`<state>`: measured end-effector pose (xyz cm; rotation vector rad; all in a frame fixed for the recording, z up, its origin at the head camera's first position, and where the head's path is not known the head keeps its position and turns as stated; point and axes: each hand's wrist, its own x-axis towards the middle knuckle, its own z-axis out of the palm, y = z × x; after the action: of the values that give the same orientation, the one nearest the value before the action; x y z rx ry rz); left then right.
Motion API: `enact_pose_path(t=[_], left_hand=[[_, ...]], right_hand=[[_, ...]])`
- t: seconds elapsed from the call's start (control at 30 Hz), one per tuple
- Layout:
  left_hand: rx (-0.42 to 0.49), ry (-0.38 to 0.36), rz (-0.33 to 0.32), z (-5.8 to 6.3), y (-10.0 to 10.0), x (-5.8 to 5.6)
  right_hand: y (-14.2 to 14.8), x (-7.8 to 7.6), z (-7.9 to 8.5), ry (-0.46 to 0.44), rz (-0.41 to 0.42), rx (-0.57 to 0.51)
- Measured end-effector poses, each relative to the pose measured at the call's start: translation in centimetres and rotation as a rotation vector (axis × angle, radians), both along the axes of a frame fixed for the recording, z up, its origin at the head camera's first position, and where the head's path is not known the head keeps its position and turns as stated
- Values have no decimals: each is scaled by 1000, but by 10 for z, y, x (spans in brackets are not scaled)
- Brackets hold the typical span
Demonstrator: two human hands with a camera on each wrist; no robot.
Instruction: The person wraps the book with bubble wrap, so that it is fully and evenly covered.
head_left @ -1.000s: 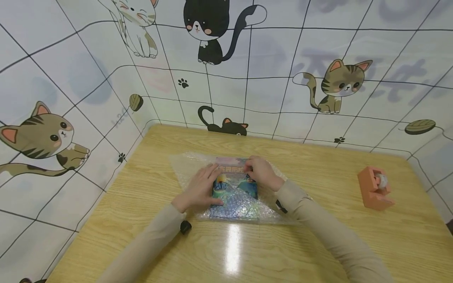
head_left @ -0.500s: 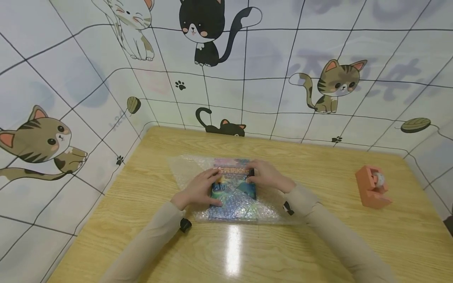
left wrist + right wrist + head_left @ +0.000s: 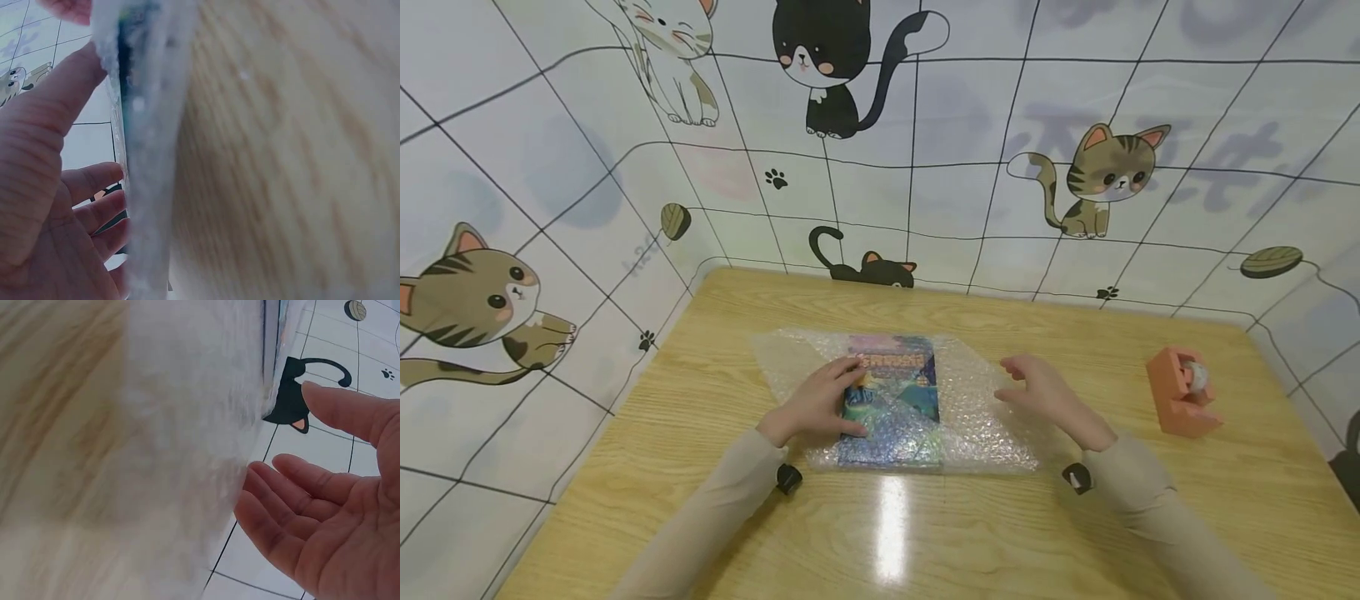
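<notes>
A book with a colourful blue-green cover lies flat on the table. Bubble wrap spreads under and to both sides of it, with a fold over its lower part. My left hand rests on the book's left side, thumb and fingers spread and touching the wrapped surface. To the right, my right hand hovers at the wrap's right edge, its fingers loosely bent and holding nothing. In the right wrist view the fingertips are close to the bubble wrap; whether they touch it I cannot tell.
An orange tape dispenser with a roll of clear tape stands on the right of the wooden table. A wall covering printed with cats and grid lines rises behind and to the left.
My right hand has left the book's upper right part and moved right, to the wrap's edge. The left hand has stayed on the book. The view has shifted slightly.
</notes>
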<state>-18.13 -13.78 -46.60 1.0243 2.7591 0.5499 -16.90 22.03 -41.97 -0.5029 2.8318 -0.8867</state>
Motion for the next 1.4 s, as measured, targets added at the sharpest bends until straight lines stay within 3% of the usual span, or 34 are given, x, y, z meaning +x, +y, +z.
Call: enact_pose_path(t=[0.37, 0.57, 0.67, 0.77, 1.07, 1.4], left_hand=[[6, -14, 6, 2, -1, 1], [34, -33, 5, 6, 0, 3], [39, -25, 1, 6, 0, 3], [37, -19, -3, 4, -1, 2], [31, -32, -3, 4, 0, 1], [35, -24, -3, 4, -1, 1]], right_hand=[[30, 17, -7, -74, 12, -31], [43, 23, -3, -257, -28, -146], [47, 23, 2, -370, -17, -227], [46, 23, 10, -422, 8, -294], [11, 19, 46, -403, 52, -402], [-53, 12, 57, -354, 76, -446]])
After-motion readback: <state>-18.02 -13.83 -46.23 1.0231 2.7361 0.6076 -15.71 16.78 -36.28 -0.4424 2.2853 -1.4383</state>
